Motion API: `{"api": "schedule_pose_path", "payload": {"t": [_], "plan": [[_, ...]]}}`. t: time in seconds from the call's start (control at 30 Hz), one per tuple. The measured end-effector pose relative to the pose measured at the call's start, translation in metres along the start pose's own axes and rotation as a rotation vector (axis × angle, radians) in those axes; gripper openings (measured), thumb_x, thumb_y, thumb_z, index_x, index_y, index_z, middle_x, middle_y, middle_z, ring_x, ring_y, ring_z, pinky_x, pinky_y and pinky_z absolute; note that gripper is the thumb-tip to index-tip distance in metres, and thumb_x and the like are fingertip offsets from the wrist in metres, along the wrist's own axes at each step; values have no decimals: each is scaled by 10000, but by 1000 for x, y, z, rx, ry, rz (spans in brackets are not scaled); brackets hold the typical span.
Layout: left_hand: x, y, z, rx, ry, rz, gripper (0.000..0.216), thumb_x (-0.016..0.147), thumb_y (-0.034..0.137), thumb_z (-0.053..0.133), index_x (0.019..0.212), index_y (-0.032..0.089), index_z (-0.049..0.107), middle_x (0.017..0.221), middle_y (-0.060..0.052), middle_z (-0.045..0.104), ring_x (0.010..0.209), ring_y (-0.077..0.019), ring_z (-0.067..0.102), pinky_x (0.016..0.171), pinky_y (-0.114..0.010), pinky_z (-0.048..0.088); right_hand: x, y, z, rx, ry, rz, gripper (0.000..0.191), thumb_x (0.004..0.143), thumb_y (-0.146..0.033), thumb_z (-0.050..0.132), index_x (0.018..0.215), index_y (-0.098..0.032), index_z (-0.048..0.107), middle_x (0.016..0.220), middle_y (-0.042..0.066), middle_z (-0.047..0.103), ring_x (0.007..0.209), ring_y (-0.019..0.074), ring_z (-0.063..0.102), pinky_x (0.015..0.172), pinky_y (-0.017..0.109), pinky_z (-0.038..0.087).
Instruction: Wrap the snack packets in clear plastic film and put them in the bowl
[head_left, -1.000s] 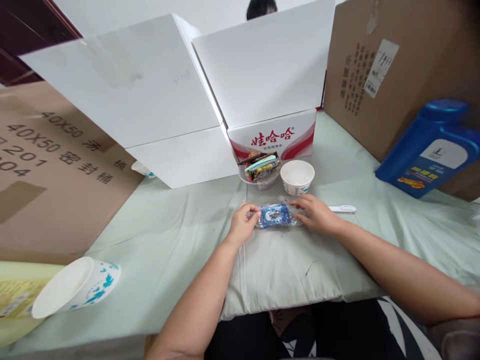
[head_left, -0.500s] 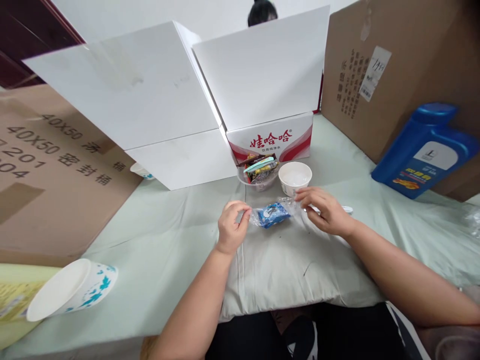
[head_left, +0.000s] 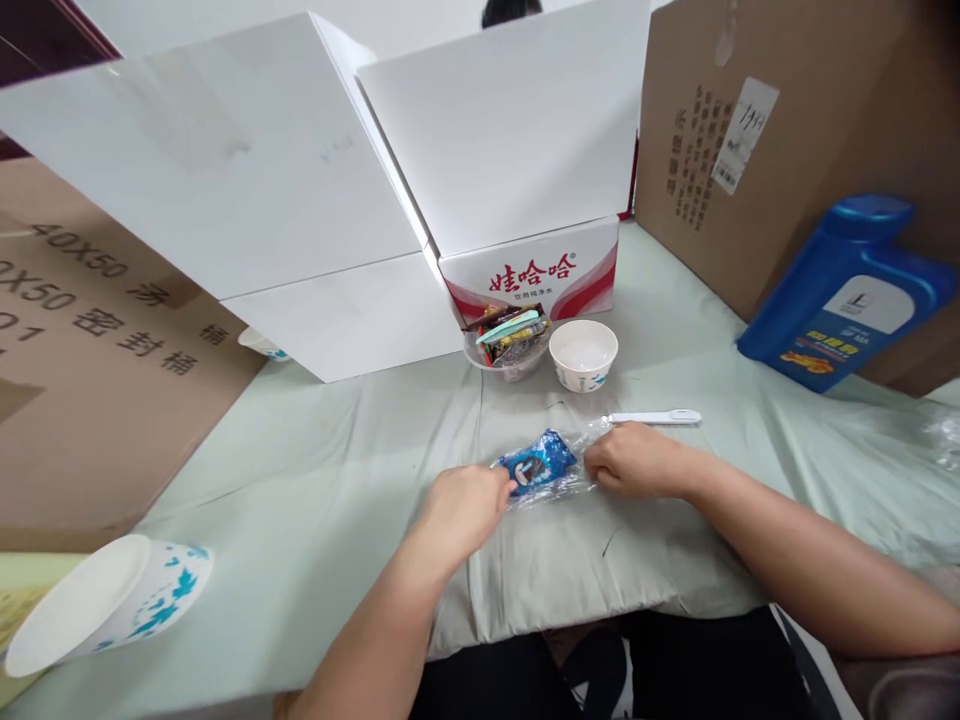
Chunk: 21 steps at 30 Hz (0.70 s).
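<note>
Pinching a crinkly clear bag around a glossy blue packet.

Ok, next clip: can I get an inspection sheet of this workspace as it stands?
Surface: pale green sheet, wrinkled, over a cushion at the near edge.
Things in hand: blue snack packet in clear wrap, between both hands.
Clutter: white spoon; paper bowl; clear bowl of snack packets; tipped paper bowl; blue jug.
Hands: left hand pinches the packet's left end; right hand grips its wrap at the right end.
Cables: nothing seen.
Surroundings: open white carton, brown cardboard boxes, a person's head behind the carton.
</note>
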<state>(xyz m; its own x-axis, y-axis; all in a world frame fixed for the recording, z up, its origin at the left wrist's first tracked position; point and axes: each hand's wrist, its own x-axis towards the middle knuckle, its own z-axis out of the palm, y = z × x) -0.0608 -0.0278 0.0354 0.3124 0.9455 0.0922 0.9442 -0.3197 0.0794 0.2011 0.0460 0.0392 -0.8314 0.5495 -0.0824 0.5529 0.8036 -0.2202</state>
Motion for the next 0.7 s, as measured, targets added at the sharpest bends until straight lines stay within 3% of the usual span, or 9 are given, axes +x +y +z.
{"api": "schedule_pose_path", "payload": {"t": [0.07, 0.13, 0.2, 0.27, 0.33, 0.4, 0.5, 0.6, 0.7], "plan": [[1, -6, 3, 105, 11, -93, 52, 792, 211, 650, 825, 240, 678, 636, -17, 646, 488, -199, 586, 464, -271, 332, 0, -3, -2, -18, -7, 57, 202, 796, -133, 518, 759, -208, 702, 718, 58, 714, 628, 201, 632, 592, 296, 372], [4, -8, 1, 137, 47, -115, 237, 737, 213, 714, 969, 226, 663, 751, -36, 677, 565, -217, 621, 481, -280, 367, -1, -4, -3, -31, 4, 83, 181, 850, -202, 535, 833, -205, 715, 737, 74, 719, 646, 220, 648, 585, 298, 378], [8, -4, -2, 70, 153, -70, 256, 756, 227, 709, 1003, 213, 642, 840, -49, 680, 660, -218, 644, 549, -295, 437, -1, -5, -4, -48, 29, 104, 209, 888, -310, 563, 997, -203, 704, 764, 85, 725, 684, 242, 667, 587, 299, 390], [11, 6, -3, -90, 282, 19, 131, 841, 221, 619, 972, 209, 630, 892, -52, 665, 763, -200, 648, 661, -300, 493, -1, -4, -3, -64, 60, 140, 355, 884, -391, 602, 1178, -195, 636, 767, 82, 725, 711, 256, 679, 592, 297, 406], [15, 18, -1, -237, 329, 95, 122, 867, 247, 597, 981, 210, 623, 942, -55, 651, 882, -203, 636, 778, -321, 516, -2, -3, -1, -57, 108, 180, 483, 861, -410, 644, 1276, -178, 560, 771, 73, 723, 718, 259, 686, 601, 299, 431], [18, 26, 6, -274, 263, 97, 312, 795, 304, 694, 1082, 215, 613, 1054, -77, 636, 1010, -257, 606, 870, -397, 514, -2, 0, 2, -27, 193, 177, 540, 843, -387, 671, 1313, -171, 514, 879, 90, 728, 777, 261, 691, 639, 314, 469], [23, 27, 19, -311, 113, 27, 600, 674, 274, 784, 1228, 221, 559, 1240, -113, 576, 1155, -329, 548, 967, -497, 472, 1, 3, 8, 61, 333, 20, 482, 848, -289, 655, 1295, -181, 511, 1119, 130, 679, 983, 266, 659, 796, 366, 507], [27, 20, 27, -567, 67, -52, 656, 700, 184, 722, 1308, 231, 482, 1260, -100, 584, 1171, -282, 561, 1020, -462, 444, 7, 3, 14, 215, 395, -159, 385, 877, -217, 599, 1252, -171, 529, 1205, 141, 633, 1113, 250, 597, 925, 391, 483], [29, 16, 30, -925, -15, -117, 759, 704, 201, 729, 1379, 235, 384, 1192, -86, 632, 1081, -238, 619, 966, -405, 477, 13, -1, 20, 326, 389, -219, 528, 857, -276, 648, 1340, -172, 462, 1319, 156, 563, 1219, 258, 528, 991, 409, 449]]}}
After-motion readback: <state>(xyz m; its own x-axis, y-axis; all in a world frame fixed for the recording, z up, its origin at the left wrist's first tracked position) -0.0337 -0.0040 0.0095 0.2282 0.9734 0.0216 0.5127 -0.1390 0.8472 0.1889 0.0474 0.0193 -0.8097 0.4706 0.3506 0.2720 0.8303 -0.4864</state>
